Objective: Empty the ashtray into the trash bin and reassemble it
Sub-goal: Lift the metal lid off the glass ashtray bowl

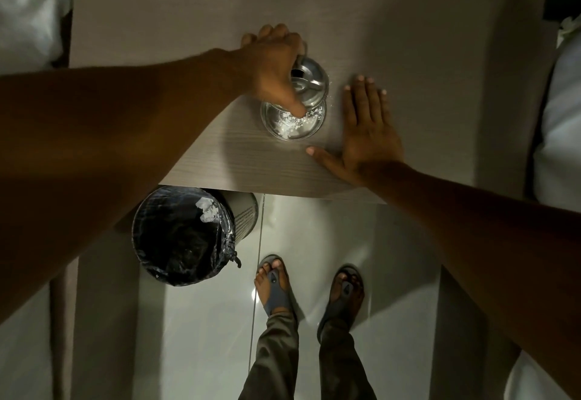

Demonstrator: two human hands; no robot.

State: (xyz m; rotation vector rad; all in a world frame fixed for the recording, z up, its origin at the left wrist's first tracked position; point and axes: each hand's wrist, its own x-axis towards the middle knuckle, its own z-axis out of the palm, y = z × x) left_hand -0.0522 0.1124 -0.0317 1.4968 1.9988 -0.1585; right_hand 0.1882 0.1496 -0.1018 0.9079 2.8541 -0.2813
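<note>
A round steel ashtray bowl [294, 122] with white scraps in it stands on the wooden table [408, 37]. Its steel lid [311, 83] is lifted off and tilted just behind the bowl, gripped by my left hand [276, 69], whose thumb reaches down over the bowl's rim. To the right of the ashtray, my right hand [364, 135] lies flat on the table with fingers spread, holding nothing. The trash bin [185, 236], lined with a black bag and holding a white crumpled scrap, stands on the floor below the table's front edge, at the left.
White bedding lies at the far left [28, 9] and the far right [559, 116]. My feet in grey sandals [311, 289] stand on the glossy white floor tiles, to the right of the bin.
</note>
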